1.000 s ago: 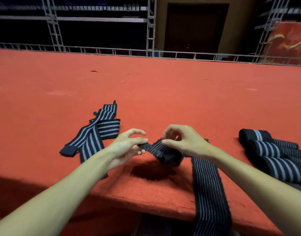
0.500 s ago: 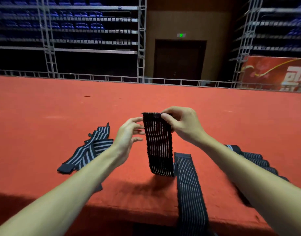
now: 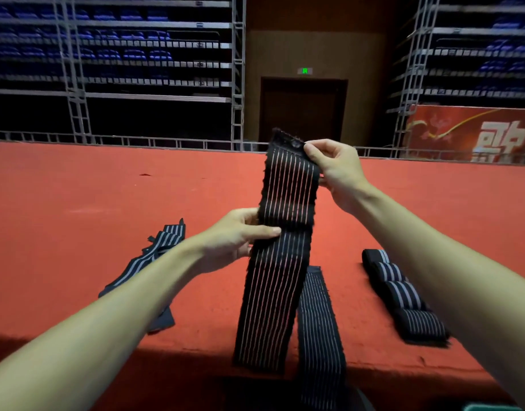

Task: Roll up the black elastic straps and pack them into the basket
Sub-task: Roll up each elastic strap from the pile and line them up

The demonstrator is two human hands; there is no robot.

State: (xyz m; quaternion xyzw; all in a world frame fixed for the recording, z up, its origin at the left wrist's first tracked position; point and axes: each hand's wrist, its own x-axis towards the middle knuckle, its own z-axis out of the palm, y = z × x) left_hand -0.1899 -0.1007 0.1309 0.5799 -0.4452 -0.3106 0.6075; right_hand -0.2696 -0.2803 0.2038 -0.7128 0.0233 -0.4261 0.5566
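Note:
I hold one black elastic strap with pale stripes point(image 3: 280, 262) upright in front of me. My right hand point(image 3: 333, 170) pinches its top end. Lower down, my left hand point(image 3: 237, 235) grips its left edge with the thumb lying across the front. The strap hangs down to the carpet's near edge, and its other part point(image 3: 319, 330) lies on the carpet and runs off the edge. A loose heap of unrolled straps point(image 3: 154, 256) lies to the left. Several rolled straps point(image 3: 403, 295) sit in a row on the right. No basket can be made out.
Everything lies on a red carpeted platform point(image 3: 77, 209) whose near edge drops off in front of me. A metal railing point(image 3: 166, 142) runs along its far edge, with dark seating stands behind. A teal object's corner point(image 3: 489, 407) shows at the bottom right.
Both hands have lifted the strap off the carpet and drawn it out longer. My right hand rose with the top end; my left hand slid down its edge. The camera tilted upward.

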